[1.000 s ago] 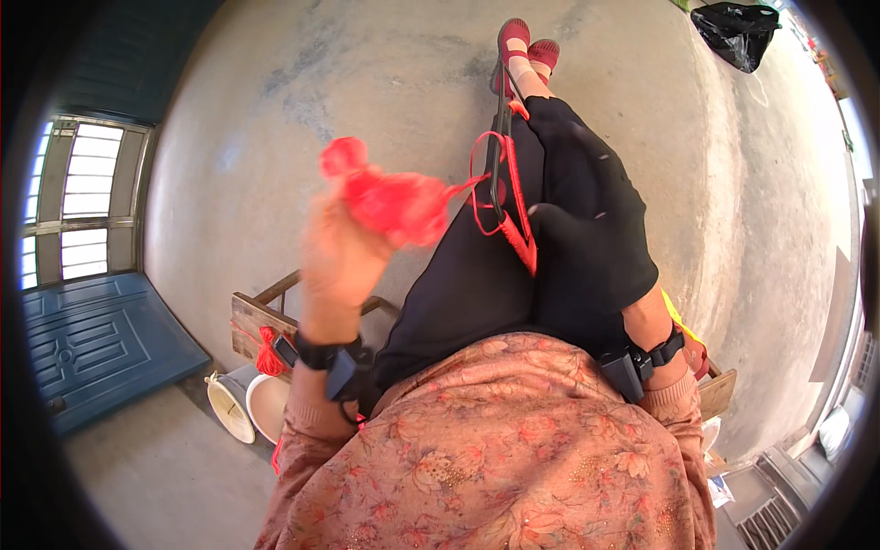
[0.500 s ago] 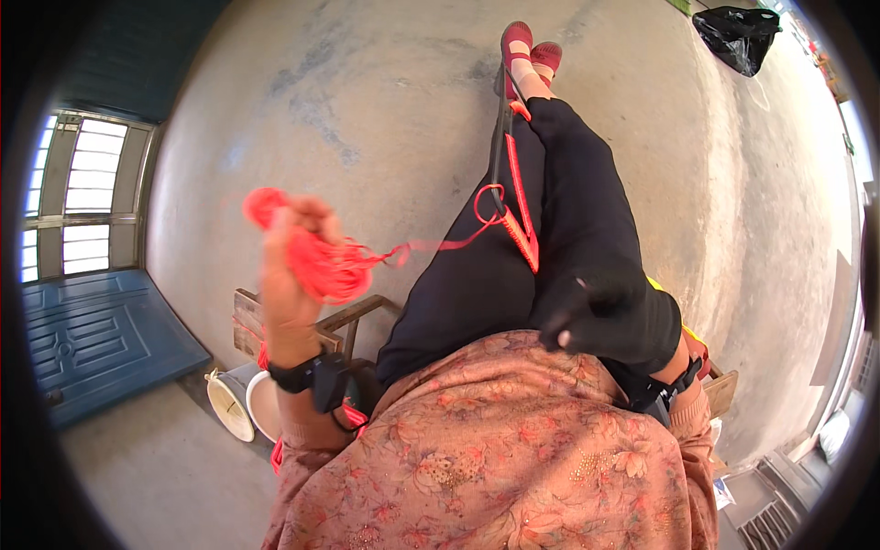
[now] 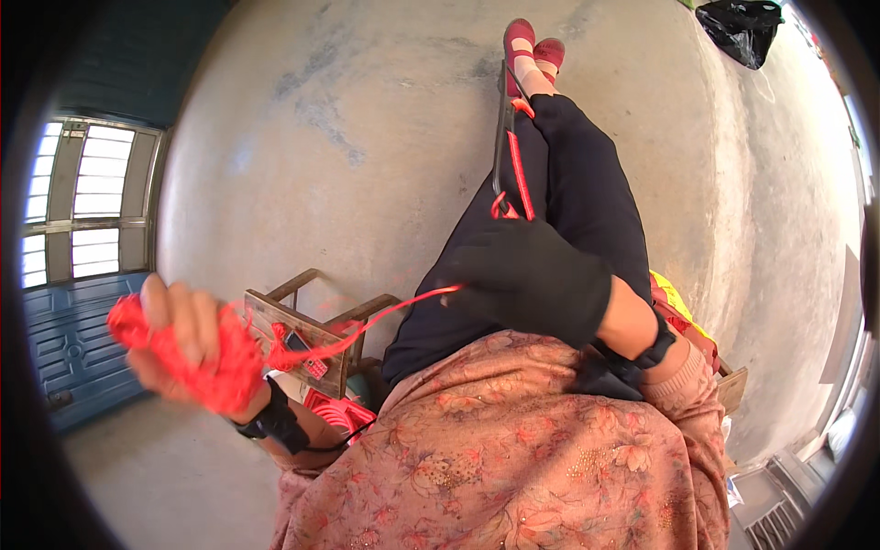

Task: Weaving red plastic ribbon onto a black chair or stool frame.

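My bare left hand [image 3: 188, 339] is closed round a bundle of flat red cord [image 3: 229, 367], held out over the left side. From it a single strand [image 3: 385, 312] runs across to my right hand [image 3: 532, 284], which wears a black glove and is curled over my thighs, closed on the cord. Just beyond the glove lies a long dark strap [image 3: 500, 147], stretched along my legs from my feet. A woven red strip [image 3: 519, 174] runs beside it, its near end hidden by the glove. A small red loop [image 3: 504, 207] circles the strap's near end.
At my left stands a wooden stool [image 3: 316, 335], with a phone-like object [image 3: 307, 353] and some red cord on it. More red cord [image 3: 335, 412] hangs below. A black plastic bag [image 3: 741, 32] lies far right; a yellow and red item [image 3: 674, 307] is by my right hip.
My left hand has swung left and nearer with the cord bundle. My right hand has moved left and forward onto the red strip and cord; the strand between the hands is now drawn out.
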Demonstrator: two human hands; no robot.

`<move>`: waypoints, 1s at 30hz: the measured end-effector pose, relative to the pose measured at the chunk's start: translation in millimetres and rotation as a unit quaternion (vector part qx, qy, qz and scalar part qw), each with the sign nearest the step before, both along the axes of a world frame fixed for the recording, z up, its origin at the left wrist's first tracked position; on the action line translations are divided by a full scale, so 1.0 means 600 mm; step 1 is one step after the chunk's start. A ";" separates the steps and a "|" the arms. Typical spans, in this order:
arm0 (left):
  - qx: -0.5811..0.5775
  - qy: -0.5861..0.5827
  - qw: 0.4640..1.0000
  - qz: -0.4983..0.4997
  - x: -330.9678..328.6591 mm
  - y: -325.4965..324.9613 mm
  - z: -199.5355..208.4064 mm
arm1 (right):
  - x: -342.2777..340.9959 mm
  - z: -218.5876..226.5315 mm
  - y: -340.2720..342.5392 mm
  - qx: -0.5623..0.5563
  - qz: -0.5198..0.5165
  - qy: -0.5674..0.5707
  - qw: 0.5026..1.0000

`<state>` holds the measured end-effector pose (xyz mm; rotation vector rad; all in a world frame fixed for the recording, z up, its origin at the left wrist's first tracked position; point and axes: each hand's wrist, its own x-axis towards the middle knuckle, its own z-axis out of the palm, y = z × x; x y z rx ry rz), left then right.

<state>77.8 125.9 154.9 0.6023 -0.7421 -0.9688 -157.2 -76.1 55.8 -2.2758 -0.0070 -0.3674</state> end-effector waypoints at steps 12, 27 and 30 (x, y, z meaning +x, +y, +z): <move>0.333 -0.228 0.914 -0.043 -0.140 -0.175 -0.267 | -0.140 -0.033 0.030 0.653 -0.173 -0.064 0.735; 0.346 -0.120 0.925 0.101 -0.086 -0.197 -0.221 | -0.134 -0.011 -0.091 0.478 -0.325 -0.100 0.810; 0.224 -0.069 0.959 0.159 -0.039 -0.182 -0.205 | -0.093 -0.064 -0.109 0.420 -0.410 -0.086 0.805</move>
